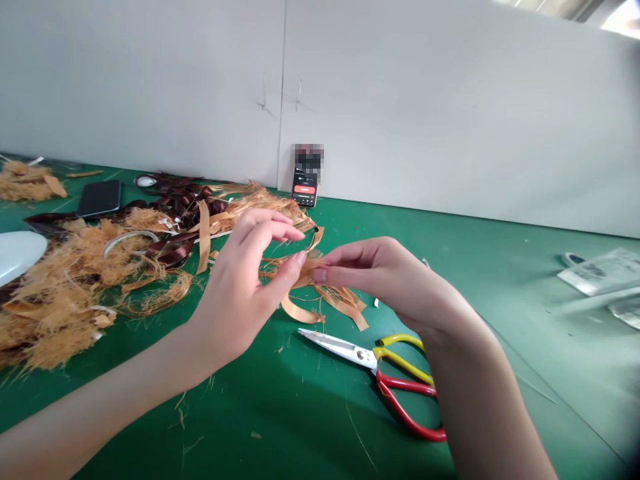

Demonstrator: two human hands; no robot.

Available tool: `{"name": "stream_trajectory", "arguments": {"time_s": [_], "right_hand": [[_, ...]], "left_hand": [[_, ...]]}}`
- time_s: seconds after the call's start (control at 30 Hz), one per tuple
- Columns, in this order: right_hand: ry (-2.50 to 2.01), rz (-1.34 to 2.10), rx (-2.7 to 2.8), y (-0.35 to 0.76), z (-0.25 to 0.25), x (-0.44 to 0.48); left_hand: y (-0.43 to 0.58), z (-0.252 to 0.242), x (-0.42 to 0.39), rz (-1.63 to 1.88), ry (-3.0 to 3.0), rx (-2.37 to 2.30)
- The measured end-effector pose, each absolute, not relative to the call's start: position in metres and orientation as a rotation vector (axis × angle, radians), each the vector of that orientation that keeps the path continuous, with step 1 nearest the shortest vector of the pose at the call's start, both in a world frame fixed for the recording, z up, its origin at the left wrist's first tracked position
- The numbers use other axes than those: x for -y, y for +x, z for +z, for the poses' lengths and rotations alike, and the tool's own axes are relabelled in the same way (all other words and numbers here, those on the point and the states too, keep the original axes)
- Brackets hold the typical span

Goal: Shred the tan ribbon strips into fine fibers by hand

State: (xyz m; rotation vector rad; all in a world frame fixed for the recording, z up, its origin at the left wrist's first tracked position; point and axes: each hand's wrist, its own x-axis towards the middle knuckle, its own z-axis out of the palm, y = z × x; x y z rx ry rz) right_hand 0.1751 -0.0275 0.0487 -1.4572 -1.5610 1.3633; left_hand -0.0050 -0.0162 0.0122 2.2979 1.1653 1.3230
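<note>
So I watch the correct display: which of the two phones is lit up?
The phone standing upright by the white wall, its screen showing a red button. The other phone, farther left, lies flat with a dark screen.

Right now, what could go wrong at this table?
The frayed strip in the right hand might slip or shed threads. The right forearm hides part of the scissors and could knock them. The upright phone might topple if bumped.

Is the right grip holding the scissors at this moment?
No, the scissors lie on the green table, while the right grip pinches a frayed tan strip.
</note>
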Motion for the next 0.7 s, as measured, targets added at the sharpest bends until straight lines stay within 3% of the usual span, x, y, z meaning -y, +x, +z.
{"name": "stream_trajectory", "arguments": {"time_s": [0.1,0.33,0.7], "right_hand": [[-1.462,1.366,1.554,0.1758,0.0489,0.0271],[-1.415,1.358,1.579,0.1774,0.0476,0.0286],[-1.436,1.332,1.584,0.1752,0.0481,0.0282]], "left_hand": [[-0.0056,0.0124,0.0201,1.480,2.525,-1.179],[-0.0039,0.0106,0.0191,1.473,2.965,-1.177],[-0.0041,0.0085,0.0123,1.490,3.088,-1.109]]}}
